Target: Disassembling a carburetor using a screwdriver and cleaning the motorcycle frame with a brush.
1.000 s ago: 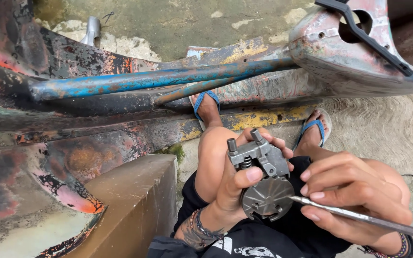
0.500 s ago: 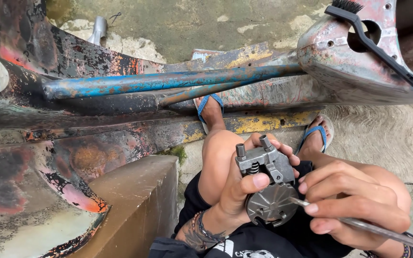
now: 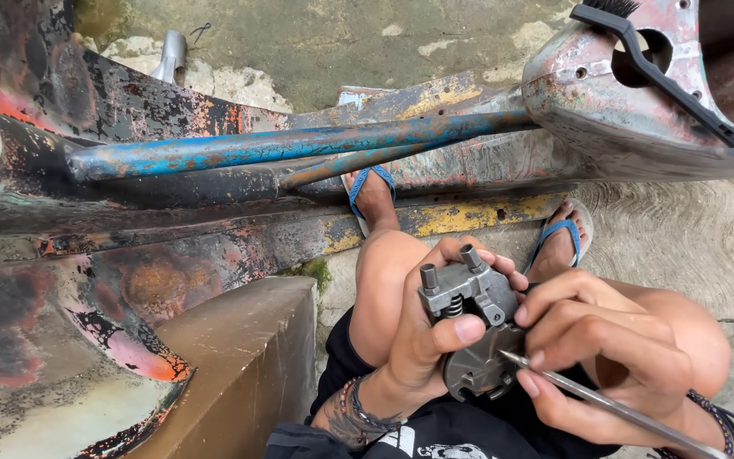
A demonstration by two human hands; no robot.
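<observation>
While the left hand [image 3: 422,344] grips the grey metal part [image 3: 473,336] above the lap, thumb across it, the right hand [image 3: 605,348] pinches a thin rod [image 3: 605,404] against its disc, now slightly nearer the rusty frame [image 3: 256,153].

Rusted painted frame [image 3: 129,255], blue tube [image 3: 282,146] across it, brown block [image 3: 239,357] below, blue sandals [image 3: 564,234], concrete floor [image 3: 690,246], black bracket [image 3: 656,72]
</observation>
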